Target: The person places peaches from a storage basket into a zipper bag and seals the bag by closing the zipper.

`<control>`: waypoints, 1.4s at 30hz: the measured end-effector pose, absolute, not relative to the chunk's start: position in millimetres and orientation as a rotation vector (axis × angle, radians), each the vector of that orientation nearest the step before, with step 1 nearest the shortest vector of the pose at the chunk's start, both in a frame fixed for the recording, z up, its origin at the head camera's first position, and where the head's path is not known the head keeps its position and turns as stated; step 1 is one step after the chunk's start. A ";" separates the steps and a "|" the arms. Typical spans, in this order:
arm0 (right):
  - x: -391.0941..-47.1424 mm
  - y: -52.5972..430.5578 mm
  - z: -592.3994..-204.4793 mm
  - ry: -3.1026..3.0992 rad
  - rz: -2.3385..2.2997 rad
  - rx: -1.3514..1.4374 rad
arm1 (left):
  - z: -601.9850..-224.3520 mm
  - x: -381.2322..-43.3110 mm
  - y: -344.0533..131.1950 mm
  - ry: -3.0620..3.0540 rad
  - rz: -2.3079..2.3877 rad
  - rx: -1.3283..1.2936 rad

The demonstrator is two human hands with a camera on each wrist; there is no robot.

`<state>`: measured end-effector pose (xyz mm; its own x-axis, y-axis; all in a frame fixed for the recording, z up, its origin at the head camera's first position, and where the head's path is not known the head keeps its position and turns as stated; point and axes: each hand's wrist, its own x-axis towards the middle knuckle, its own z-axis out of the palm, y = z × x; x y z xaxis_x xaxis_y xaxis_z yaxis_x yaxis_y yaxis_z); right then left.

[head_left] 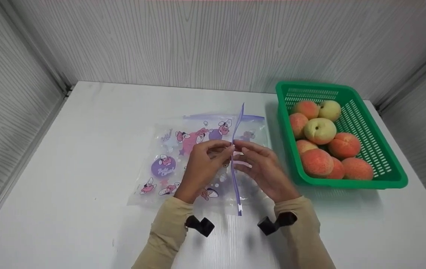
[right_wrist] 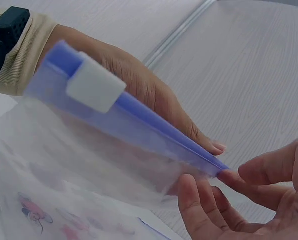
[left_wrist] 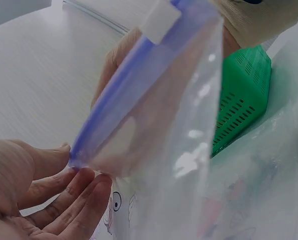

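Note:
A clear zip bag (head_left: 213, 179) with pink and purple cartoon prints is on the white table, its purple zip strip (head_left: 236, 183) raised between both hands. My left hand (head_left: 207, 164) pinches the strip near its middle between thumb and fingers. From the other side, my right hand (head_left: 263, 166) holds the same edge at its fingertips, its fingers bent. A white slider (right_wrist: 95, 82) sits at the strip's near end. Flat at the back lies another purple strip (head_left: 254, 118); whether it belongs to a second bag beneath, I cannot tell.
To the right stands a green plastic basket (head_left: 385, 149) with slotted walls, holding several peaches (head_left: 317, 163), red and pale yellow. Grey wood-grain panels (head_left: 183, 45) border the table (head_left: 85, 149) at the back and sides.

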<state>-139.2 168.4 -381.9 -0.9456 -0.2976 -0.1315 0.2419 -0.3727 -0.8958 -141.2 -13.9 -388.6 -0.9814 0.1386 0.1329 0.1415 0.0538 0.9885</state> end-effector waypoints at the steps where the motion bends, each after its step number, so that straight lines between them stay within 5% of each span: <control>1: -139.1 168.0 -382.0 1.539 -2.361 -0.074 | -388.3 -141.0 -14.5 -2.272 -2.152 -0.305; 32: -141.9 160.8 -389.9 2.187 -2.112 -0.040 | -384.9 -137.8 -15.4 -2.510 -1.812 -0.318; 42: -140.8 178.3 -380.8 2.596 -1.796 -0.256 | -371.2 -139.0 -40.2 -2.450 -1.824 -0.286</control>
<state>-140.8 178.3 -380.8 -0.9866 -0.1183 0.1127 -0.1472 0.3436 -0.9275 -139.0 -40.2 -371.2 -0.9799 0.1049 0.1695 0.1925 0.2764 0.9416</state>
